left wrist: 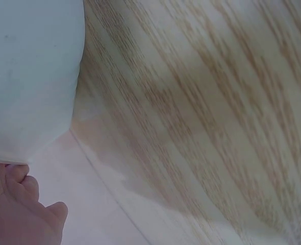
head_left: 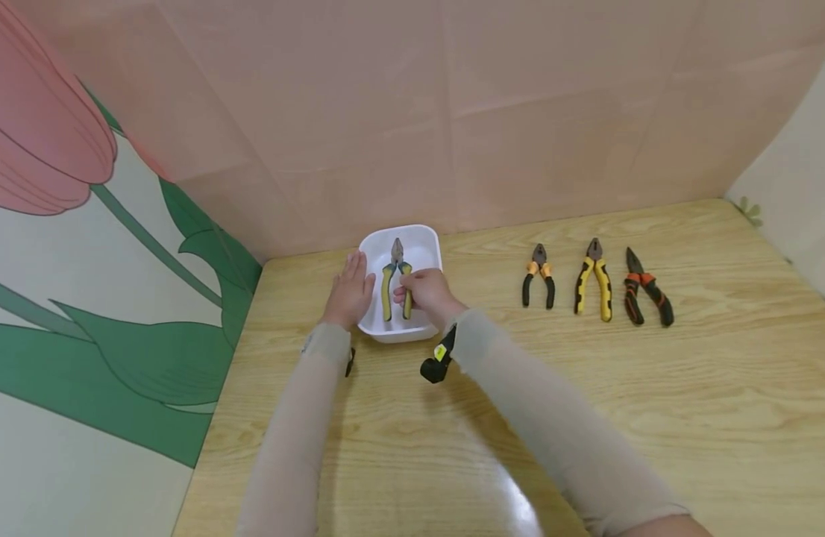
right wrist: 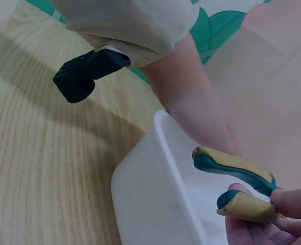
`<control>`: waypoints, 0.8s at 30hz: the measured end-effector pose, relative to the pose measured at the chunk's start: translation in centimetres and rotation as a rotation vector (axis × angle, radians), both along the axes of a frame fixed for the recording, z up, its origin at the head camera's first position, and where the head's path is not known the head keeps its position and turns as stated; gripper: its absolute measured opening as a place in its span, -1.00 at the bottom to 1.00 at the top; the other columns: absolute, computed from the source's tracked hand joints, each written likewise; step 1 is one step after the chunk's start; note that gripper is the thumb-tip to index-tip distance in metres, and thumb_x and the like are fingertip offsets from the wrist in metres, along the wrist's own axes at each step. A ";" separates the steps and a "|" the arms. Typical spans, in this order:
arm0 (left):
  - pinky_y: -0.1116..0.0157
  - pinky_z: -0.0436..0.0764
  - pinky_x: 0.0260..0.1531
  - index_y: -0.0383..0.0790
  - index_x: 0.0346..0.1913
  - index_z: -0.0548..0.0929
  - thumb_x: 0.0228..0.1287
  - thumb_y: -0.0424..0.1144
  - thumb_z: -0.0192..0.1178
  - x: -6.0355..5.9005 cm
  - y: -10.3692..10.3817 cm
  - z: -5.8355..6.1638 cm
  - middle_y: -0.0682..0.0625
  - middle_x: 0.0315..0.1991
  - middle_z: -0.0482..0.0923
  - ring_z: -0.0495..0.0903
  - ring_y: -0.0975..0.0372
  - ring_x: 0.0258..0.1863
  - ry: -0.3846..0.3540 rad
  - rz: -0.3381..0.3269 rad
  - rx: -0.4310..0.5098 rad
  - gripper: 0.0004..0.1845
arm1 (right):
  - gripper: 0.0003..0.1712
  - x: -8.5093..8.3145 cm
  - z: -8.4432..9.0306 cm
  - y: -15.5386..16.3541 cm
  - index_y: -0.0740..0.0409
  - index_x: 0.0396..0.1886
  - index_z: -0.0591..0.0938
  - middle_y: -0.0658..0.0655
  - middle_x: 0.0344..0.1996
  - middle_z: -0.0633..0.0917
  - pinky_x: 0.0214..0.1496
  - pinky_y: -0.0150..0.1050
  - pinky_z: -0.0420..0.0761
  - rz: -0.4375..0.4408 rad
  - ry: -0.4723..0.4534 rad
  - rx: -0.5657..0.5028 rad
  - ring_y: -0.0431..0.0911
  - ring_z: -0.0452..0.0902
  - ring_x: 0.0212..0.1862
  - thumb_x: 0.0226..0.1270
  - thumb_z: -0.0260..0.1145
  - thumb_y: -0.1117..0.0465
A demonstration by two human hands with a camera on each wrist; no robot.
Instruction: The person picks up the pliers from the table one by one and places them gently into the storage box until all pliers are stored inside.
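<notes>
A white plastic tub [head_left: 426,242] stands on the wooden table near the back wall. In it lie pliers with yellow and teal handles [head_left: 395,282], jaws pointing away. My right hand [head_left: 426,293] grips the pliers by the handles [right wrist: 237,176] over the tub [right wrist: 150,199]. My left hand [head_left: 350,292] rests flat against the tub's left wall, fingers straight. In the left wrist view the fingers [left wrist: 18,204] lie under the tub's white side [left wrist: 28,76].
Three more pliers lie in a row to the right: a small orange-and-black pair [head_left: 538,276], a yellow-and-black pair [head_left: 593,280] and an orange-and-black long-nose pair [head_left: 646,288]. Walls close the back and both sides of the table [head_left: 654,418].
</notes>
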State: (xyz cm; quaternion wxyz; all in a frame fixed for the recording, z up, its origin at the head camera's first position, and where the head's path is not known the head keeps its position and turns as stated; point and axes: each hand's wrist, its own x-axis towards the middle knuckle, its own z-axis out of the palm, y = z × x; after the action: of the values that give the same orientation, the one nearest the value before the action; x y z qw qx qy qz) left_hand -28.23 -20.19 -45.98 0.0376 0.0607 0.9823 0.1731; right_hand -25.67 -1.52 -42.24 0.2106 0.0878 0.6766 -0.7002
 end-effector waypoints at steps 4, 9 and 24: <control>-0.11 -0.11 0.56 -0.24 0.63 -0.14 0.66 0.05 -0.41 0.1 -0.1 0.0 -0.12 0.66 -0.24 -0.29 0.09 0.63 0.003 -0.005 0.002 -0.32 | -0.61 0.1 -0.4 -0.5 0.48 0.15 0.57 0.19 -0.29 0.72 -0.09 -0.26 0.73 0.002 0.008 0.000 -0.11 0.66 -0.28 0.61 0.10 0.23; -0.11 -0.12 0.56 -0.25 0.63 -0.14 0.66 0.05 -0.41 0.1 -0.1 0.0 -0.11 0.65 -0.25 -0.29 0.08 0.63 0.003 -0.010 0.013 -0.32 | -0.59 0.2 -0.9 -1.0 0.46 0.18 0.55 0.18 -0.28 0.71 -0.09 -0.28 0.72 0.005 0.009 0.031 -0.09 0.66 -0.24 0.61 0.09 0.20; -0.14 -0.07 0.55 -0.27 0.63 -0.09 0.67 0.00 -0.36 0.0 -0.2 -0.2 -0.11 0.65 -0.19 -0.25 0.08 0.63 0.039 -0.007 0.026 -0.34 | -0.66 -0.3 -2.3 -2.2 0.43 -0.01 0.64 0.19 -0.39 0.75 -0.43 -0.41 0.61 0.053 0.065 0.194 -0.04 0.71 -0.31 0.60 0.12 0.20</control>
State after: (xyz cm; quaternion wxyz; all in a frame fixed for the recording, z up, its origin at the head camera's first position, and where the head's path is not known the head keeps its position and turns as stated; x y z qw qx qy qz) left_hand -28.27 -20.37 -46.22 0.0184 0.0681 0.9803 0.1846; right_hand -25.95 -3.69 -44.53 0.1974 0.0673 0.7496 -0.6281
